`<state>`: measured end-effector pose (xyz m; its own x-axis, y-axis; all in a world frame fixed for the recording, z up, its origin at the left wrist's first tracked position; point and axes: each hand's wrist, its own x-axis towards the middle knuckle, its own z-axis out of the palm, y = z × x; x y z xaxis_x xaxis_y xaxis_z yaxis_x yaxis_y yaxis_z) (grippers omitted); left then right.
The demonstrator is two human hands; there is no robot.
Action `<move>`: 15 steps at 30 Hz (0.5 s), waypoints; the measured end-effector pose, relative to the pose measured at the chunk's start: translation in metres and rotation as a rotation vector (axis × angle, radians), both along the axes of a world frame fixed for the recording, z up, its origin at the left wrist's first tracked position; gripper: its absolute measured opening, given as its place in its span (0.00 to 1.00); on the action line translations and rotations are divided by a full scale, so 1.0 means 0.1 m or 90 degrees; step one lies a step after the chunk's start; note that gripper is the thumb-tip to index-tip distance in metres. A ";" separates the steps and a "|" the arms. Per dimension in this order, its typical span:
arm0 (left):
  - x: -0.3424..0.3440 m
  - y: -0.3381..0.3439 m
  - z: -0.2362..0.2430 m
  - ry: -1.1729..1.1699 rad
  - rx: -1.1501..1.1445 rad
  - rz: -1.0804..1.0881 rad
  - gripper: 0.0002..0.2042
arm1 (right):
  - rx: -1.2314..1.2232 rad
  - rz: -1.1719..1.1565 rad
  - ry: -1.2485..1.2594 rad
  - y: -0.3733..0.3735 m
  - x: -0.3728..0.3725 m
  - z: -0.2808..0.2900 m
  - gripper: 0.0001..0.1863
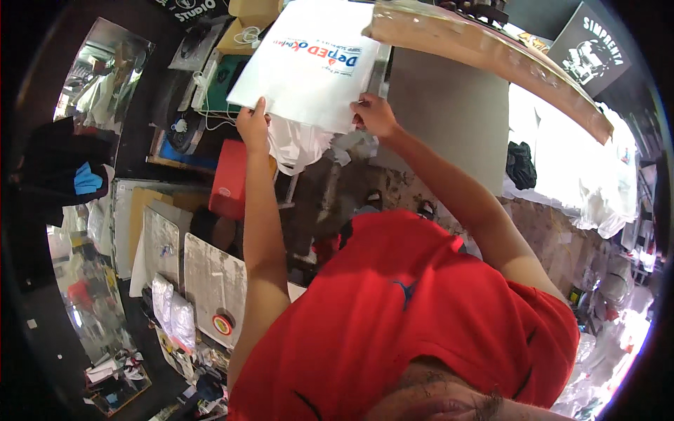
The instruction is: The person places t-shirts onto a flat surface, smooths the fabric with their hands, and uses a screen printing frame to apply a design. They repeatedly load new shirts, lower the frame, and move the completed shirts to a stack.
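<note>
Beyond the red box and to its right, a white sheet with red and blue print is held up by both hands, its far edge cut off by the frame. The left hand, just beyond the box, grips the near edge with its thumb on top, the other fingers partly hidden. The right hand, farther right of the box, pinches the near right corner, its fingertips hard to see. Crumpled white material, right of the box, hangs below the sheet, perhaps separate from it.
</note>
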<state>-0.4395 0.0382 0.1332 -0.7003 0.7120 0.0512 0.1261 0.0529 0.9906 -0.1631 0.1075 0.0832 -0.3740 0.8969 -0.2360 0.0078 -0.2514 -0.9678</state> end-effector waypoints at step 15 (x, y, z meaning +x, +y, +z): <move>-0.34 0.41 -0.81 0.317 -0.222 0.215 0.33 | 0.048 -0.060 -0.232 0.38 -0.68 -0.53 0.25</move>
<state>-0.4735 0.0793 0.0525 -0.8388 0.4925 0.2320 0.4823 0.4744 0.7365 -0.2313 0.1458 0.0297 -0.1927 0.9434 -0.2698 0.3348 -0.1952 -0.9219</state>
